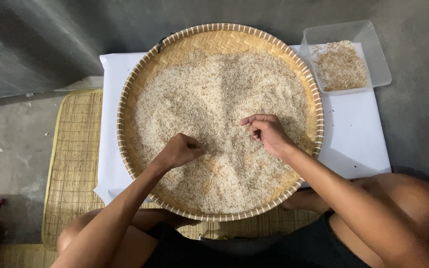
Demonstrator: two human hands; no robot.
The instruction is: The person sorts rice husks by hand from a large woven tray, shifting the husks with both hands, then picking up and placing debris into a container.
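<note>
From the head camera, looking straight down, a large round woven bamboo tray (pixel 125 106) with a pale bound rim lies on a white sheet (pixel 353 134) spread over a flat woven straw mat (pixel 73 164) on a grey concrete floor (pixel 16 144). A layer of pale uncooked rice grains (pixel 214 94) covers most of the tray, thinner near the far edge where bare weave shows.

The left hand (pixel 180 150) reaches in from the lower left, forearm stretched diagonally, and rests on the rice near the tray's middle. Its fingers are curled tight into a loose fist, fingertips pressed together on the grains; whether they pinch anything cannot be told.

The right hand (pixel 266 131) comes in from the lower right, wrist bent, just right of centre. Its fingers are bent inward, thumb and fingertips drawn close above the rice.

Beyond the tray's upper right rim sits a clear square plastic container (pixel 379 64) holding a small heap of brownish husks (pixel 339 65).
</note>
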